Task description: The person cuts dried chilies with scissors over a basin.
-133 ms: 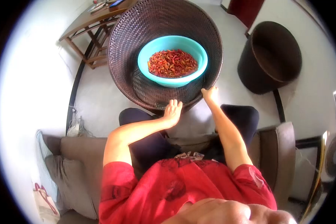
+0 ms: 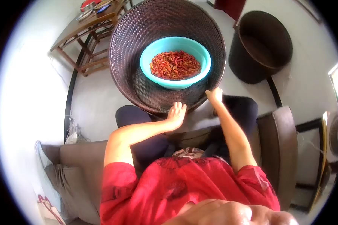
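A large dark brown woven wicker basket point(image 2: 127, 45) stands tilted in front of me, its wide mouth facing me. Inside it rests a turquoise plastic basin point(image 2: 176, 84) filled with small red and orange chili peppers point(image 2: 175, 64). My left hand point(image 2: 176, 114) lies at the near rim with its fingers stretched out, holding nothing. On the right side of the rim, my right hand point(image 2: 215, 96) is closed round the edge, thumb towards the inside. Its other fingers are partly hidden behind the rim.
A second dark brown tub point(image 2: 261, 47) stands on the floor to the right. At the back left is a wooden table point(image 2: 84, 28) with things on it. I sit on a grey-brown sofa point(image 2: 79, 153), with cables point(image 2: 74, 132) on the floor at left.
The view of the room has turned slightly: the table and second tub appear farther left. The basket, basin and both hands keep nearly the same places in view.
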A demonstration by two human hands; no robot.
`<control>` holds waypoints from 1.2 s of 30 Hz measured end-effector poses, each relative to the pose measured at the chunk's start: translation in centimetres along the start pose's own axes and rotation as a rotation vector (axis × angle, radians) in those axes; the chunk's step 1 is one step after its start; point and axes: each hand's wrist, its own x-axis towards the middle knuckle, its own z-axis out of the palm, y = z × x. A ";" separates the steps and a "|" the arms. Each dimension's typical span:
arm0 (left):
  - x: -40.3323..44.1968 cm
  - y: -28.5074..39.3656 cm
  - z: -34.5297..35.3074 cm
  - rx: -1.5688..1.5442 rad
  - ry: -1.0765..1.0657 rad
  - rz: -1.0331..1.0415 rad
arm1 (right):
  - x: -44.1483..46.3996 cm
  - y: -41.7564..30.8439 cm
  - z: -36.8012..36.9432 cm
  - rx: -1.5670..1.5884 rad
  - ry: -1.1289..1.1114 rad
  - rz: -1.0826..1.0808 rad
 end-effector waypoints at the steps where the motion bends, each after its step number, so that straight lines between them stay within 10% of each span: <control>1: -0.5 -1.5 -1.7 0.014 -0.015 0.027 | -0.4 -1.9 -0.1 -0.088 -0.067 -0.029; 5: 4.5 -8.1 -5.8 0.044 0.143 0.150 | 4.8 -9.3 -6.1 -0.337 -0.370 -0.547; 9: 13.3 -11.8 -7.6 0.096 0.100 0.202 | 8.3 -14.1 -10.6 -0.421 0.095 -0.673; 15: 15.7 -14.0 -8.9 0.151 0.257 0.394 | 5.7 -9.5 -10.0 -0.774 -0.085 -0.572; 19: 14.0 -14.2 -8.8 0.039 0.292 0.463 | 5.3 -5.3 -8.3 -0.377 -0.139 -0.774; 26: 11.7 -14.1 -11.7 -0.061 0.128 0.399 | -2.3 -1.1 -9.1 -0.344 -1.302 -0.929; 28: 11.1 -13.9 -13.2 -0.121 0.130 0.345 | -1.6 -0.9 -8.3 -0.499 -1.538 -0.617; 31: 10.7 -14.3 -16.0 -0.159 0.128 0.263 | -3.0 -9.1 -6.4 -1.178 -1.107 -0.823; 36: 9.7 -15.9 -22.9 -0.378 0.270 0.060 | -5.0 -20.8 3.6 -0.517 -0.583 -1.461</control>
